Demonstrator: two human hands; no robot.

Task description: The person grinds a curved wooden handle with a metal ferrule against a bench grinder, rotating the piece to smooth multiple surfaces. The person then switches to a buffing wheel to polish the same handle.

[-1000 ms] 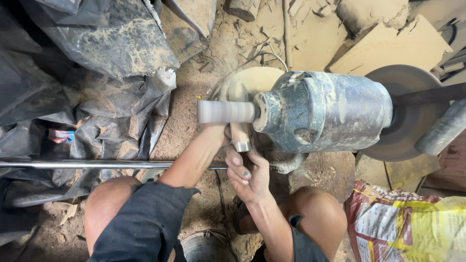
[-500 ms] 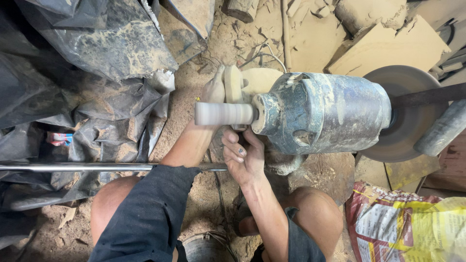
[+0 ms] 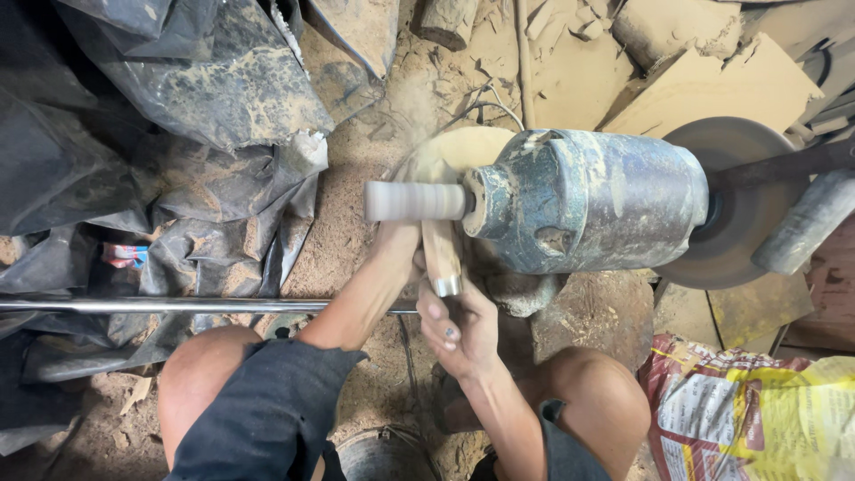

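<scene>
Printed yellow-and-red sack [image 3: 757, 419] slumped on the sawdust floor [image 3: 356, 232] at lower right, contents hidden. Right hand [image 3: 459, 325] wrapped tight round the wooden handle [image 3: 439, 254] of a turning tool. Left hand [image 3: 401, 239] up beneath the pale spinning workpiece [image 3: 414, 201], finger spread impossible to tell. Workpiece jutting from the blue-grey lathe drum [image 3: 592, 214]

sawdust-covered dirt floor [image 3: 374, 187], dusty black plastic sheeting [image 3: 134, 116] at left, printed sack [image 3: 757, 419] at lower right
</scene>
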